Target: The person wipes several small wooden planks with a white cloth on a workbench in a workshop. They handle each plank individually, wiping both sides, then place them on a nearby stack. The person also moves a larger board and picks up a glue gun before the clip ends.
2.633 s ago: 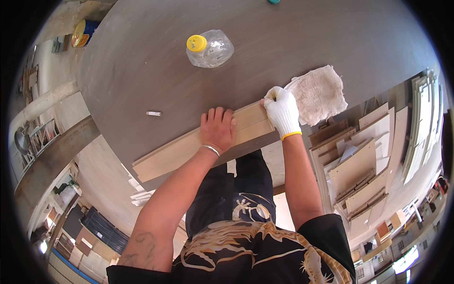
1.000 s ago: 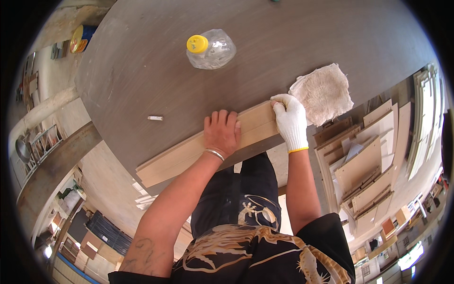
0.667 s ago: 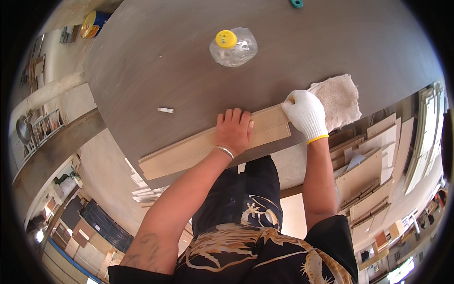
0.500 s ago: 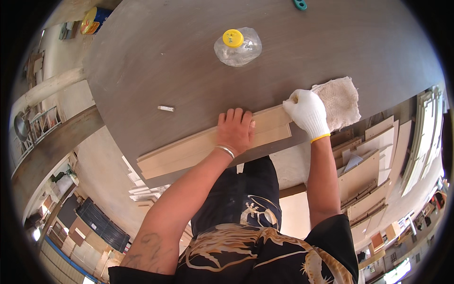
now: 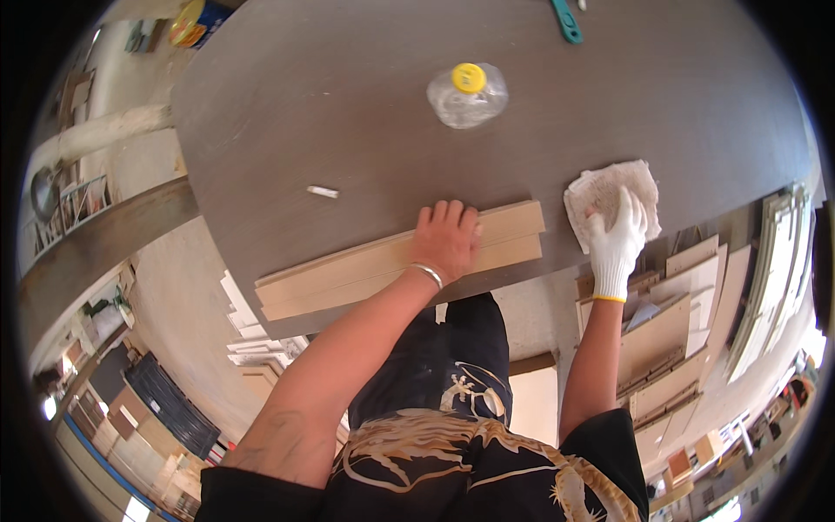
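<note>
White knit glove [image 5: 612,268] covers our right hand [image 5: 617,239], thumb and fingers apart on the folded cloth [image 5: 600,183]. Our bare left hand [image 5: 446,241] lies over the tan board strips [image 5: 348,277] near the edge of the table [image 5: 261,130] (gripping or pressing, we cannot tell). We seem to be steadying strips while reaching for cloth; lifting it calls for closing gloved fingers.

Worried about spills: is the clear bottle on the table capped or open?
Capped: a yellow cap covers the top of the clear bottle. How tightly, I cannot tell.
</note>
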